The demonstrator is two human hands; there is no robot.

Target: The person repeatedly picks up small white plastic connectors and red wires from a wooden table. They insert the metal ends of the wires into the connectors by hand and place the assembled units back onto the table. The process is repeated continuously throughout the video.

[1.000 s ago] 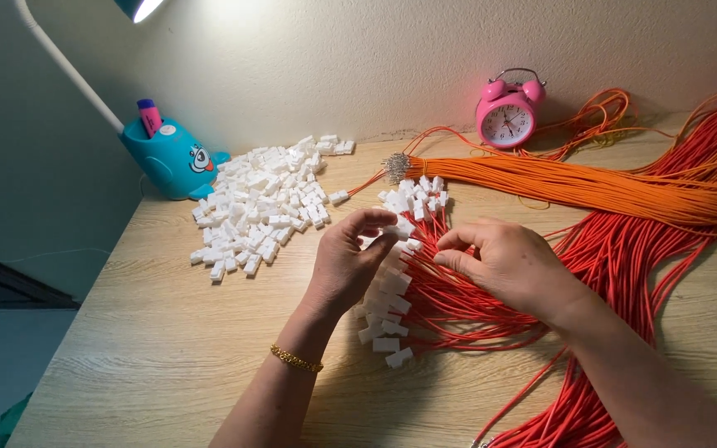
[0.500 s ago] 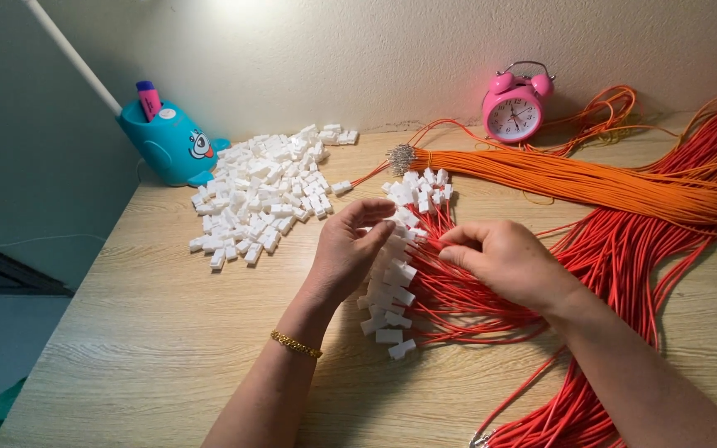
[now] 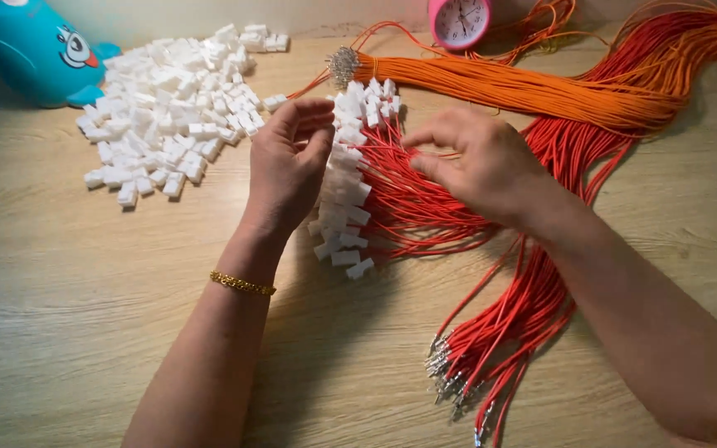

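Now closer than before, both hands (image 3: 288, 162) (image 3: 479, 162) pinch red wires (image 3: 412, 199) beside white connectors (image 3: 346, 187).

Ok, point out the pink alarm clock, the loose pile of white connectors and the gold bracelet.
pink alarm clock (image 3: 460, 20), head view, its dial.
loose pile of white connectors (image 3: 178, 112), head view, pile's middle.
gold bracelet (image 3: 242, 284), head view, chain on the left wrist.

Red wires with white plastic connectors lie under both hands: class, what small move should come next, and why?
Probably the right hand should feed its pinched red wire into the small white plastic connector at the left hand fingertips: the hands sit close, facing each other, above the row of finished white connectors.
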